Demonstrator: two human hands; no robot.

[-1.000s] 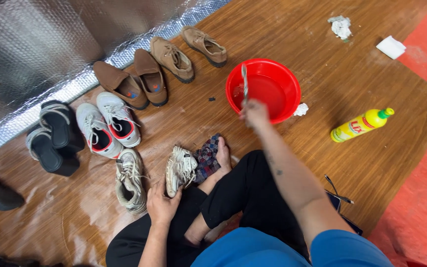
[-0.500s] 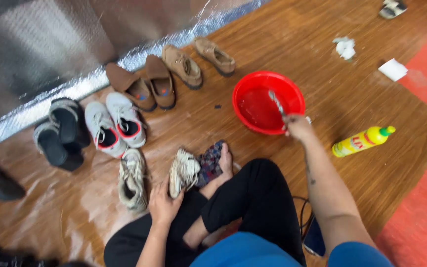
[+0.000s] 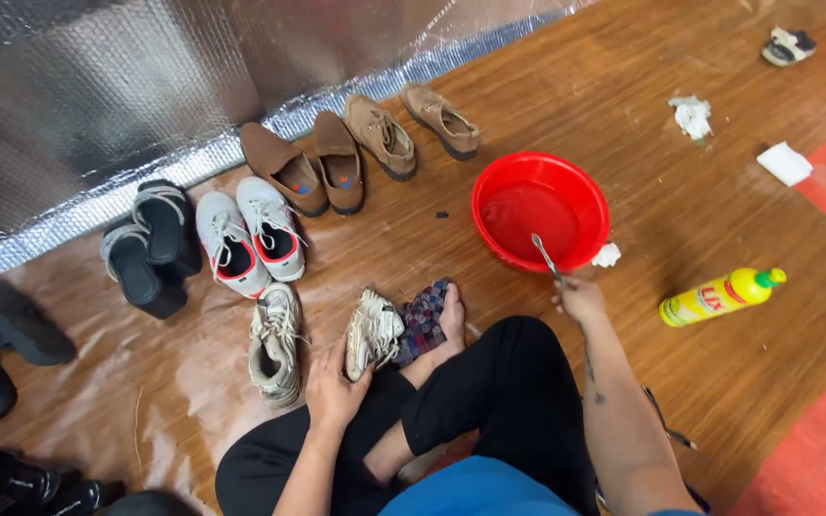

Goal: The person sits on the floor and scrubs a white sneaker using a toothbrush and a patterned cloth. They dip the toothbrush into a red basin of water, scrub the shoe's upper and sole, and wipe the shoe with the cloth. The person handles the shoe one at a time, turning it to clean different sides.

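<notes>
Floor of wood-look boards (image 3: 642,76) carries a red basin (image 3: 540,211), the landmark here. Just below the basin's near rim, the right hand (image 3: 580,298) is pinched around a thin brush handle (image 3: 546,257), whose far end reaches over the rim into the basin. Well to the lower left of the basin, the left hand (image 3: 333,390) is closed on the heel of a worn pale sneaker (image 3: 371,333), which lies beside the person's bare foot (image 3: 450,318) and a checked cloth (image 3: 424,316). Its mate (image 3: 275,342) lies further left. A yellow bottle (image 3: 721,295) lies on its side to the basin's lower right.
</notes>
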